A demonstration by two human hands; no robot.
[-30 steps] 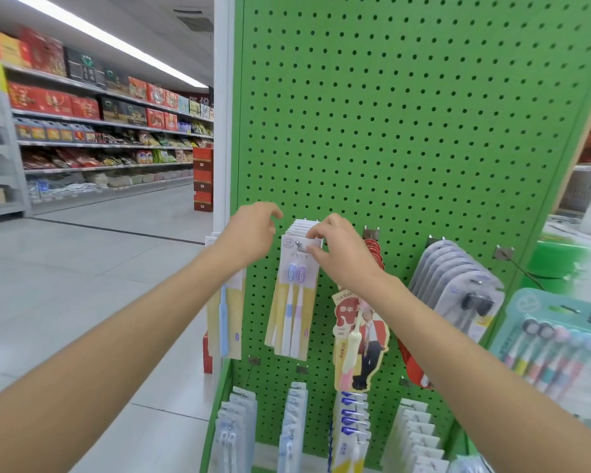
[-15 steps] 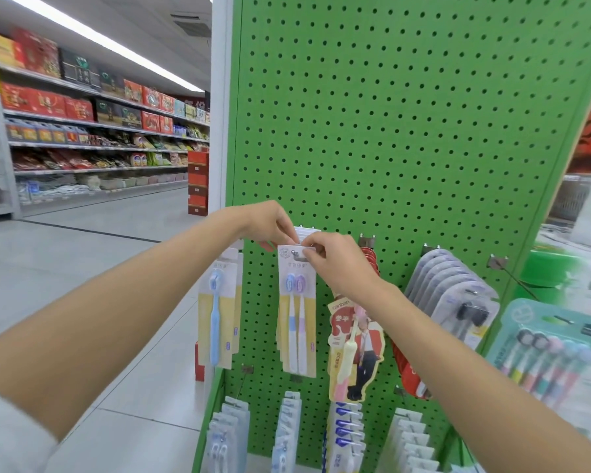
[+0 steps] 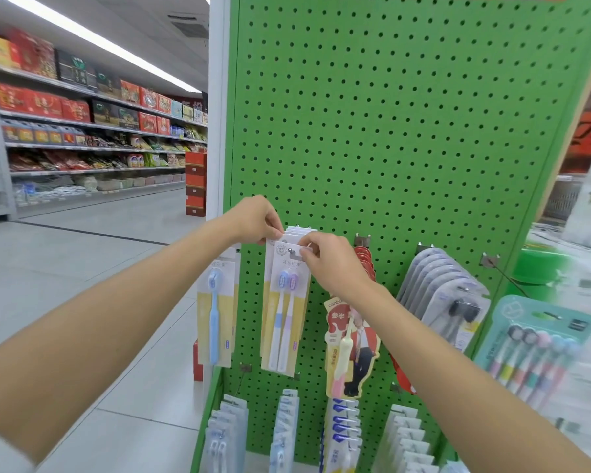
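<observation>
The two-brush pack (image 3: 282,322), with one blue and one purple toothbrush, hangs as the front one of a stack on a metal hook (image 3: 289,249) of the green pegboard (image 3: 406,131), in its middle row. The left hand (image 3: 253,218) pinches the upper left corner of this pack, and the right hand (image 3: 331,261) pinches its upper right edge, just beside the hanging hole.

One second ago the left hand was apart from the pack, with curled fingers and holding nothing. Half a second ago it had arrived at the top of the card, and now both hands grip it in nearly the same place.

The line of characters under the hole is too small to read. Just left hangs a single blue brush pack (image 3: 215,312). To the right, below the right wrist, a figure-shaped card (image 3: 350,346) shows "canb" and "参半". Further right are grey packs (image 3: 437,288) and a teal multi-brush pack (image 3: 533,346).
</observation>
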